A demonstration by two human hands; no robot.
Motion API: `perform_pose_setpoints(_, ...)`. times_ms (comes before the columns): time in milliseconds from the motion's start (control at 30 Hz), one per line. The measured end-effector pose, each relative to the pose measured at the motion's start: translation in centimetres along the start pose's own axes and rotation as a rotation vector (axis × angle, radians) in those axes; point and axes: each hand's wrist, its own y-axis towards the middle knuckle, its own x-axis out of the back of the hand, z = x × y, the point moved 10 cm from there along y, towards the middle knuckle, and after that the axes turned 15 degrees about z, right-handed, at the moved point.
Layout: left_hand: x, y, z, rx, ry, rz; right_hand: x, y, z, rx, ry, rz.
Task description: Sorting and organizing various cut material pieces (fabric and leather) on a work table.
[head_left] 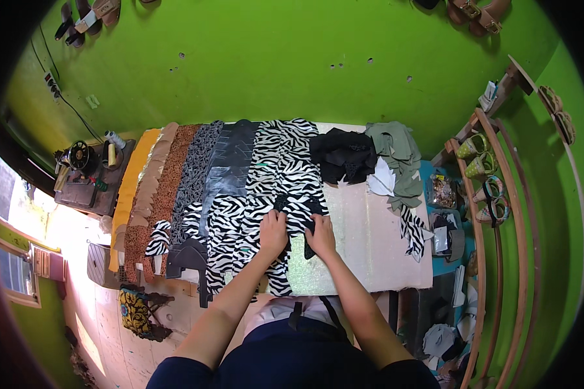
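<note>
Zebra sheet: we see a black-and-white zebra-print fabric sheet, soft, wavy stripes, lying flat across the mid worktop & draping over the near edge.
Black piece: small flat black cut piece w/ a fine-grain surface, on the zebra print, touching both hands; its lower end runs between them.
Worktop: pale, glittery-speckled rectangular worktop, bare on the right half.
Left hand: left hand palm down, fingers stretched fwd, pressing flat on the zebra sheet, fingertips at the black piece's left edge. Grip: flat & spread, nothing pinched.
Right hand: right hand palm down just beside the left, fingers on the black piece's right edge. Grip: we can't tell if it pinches the edge or only presses.
Forearms: both come from the lower edge, converging toward the centre.
Side strips: left of the zebra, long overlapping strips – dark grey smooth leather-like strip, grey patterned strip, brown leopard-print strip, mustard-yellow strip.
Far right: crumpled black fabric heap, olive-green cloth pieces, white leaf-shaped cutout.
Rack: curved wooden shoe rack w/ sandals, right side.
</note>
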Motion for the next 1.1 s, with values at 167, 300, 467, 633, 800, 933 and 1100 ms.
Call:
perform_pose_setpoints(167, 0.2, 3.4, -4.1, -0.052, -0.093, 0.014, 4.8, 2.6, -6.0, -0.129, 0.266, -0.143)
perform_pose_setpoints(300, -0.7, 6.5, -7.3, -0.113, -0.196, 0.022, 9.2, 5.8, -10.7, -0.217, 0.271, -0.253)
perform_pose_setpoints(467, -2.5, 10.7, -9.7, -0.102, -0.205, 0.070, 10.5, 9.5, -13.7, -0.287, 0.387, -0.275)
perform_pose_setpoints(633, -3.3, 13.8, -11.7, -0.087, -0.269, 0.042, 10.8, 11.9, -14.1, -0.216, 0.451, -0.218)
perform_pose_setpoints(800, -1.6, 14.5, -11.5, -0.018, -0.412, -0.052, 13.2, 12.3, -9.6, 0.085, 1.061, 0.040)
perform_pose_setpoints(933, 0.4, 15.2, -13.9, -0.027, -0.378, -0.111, 17.2, 11.3, -8.5, 0.280, 1.415, 0.204)
perform_pose_setpoints(1100, 1.5, 14.1, -16.2, -0.126, -0.338, -0.212, 18.1, 8.5, -7.9, 0.291, 1.577, 0.424)
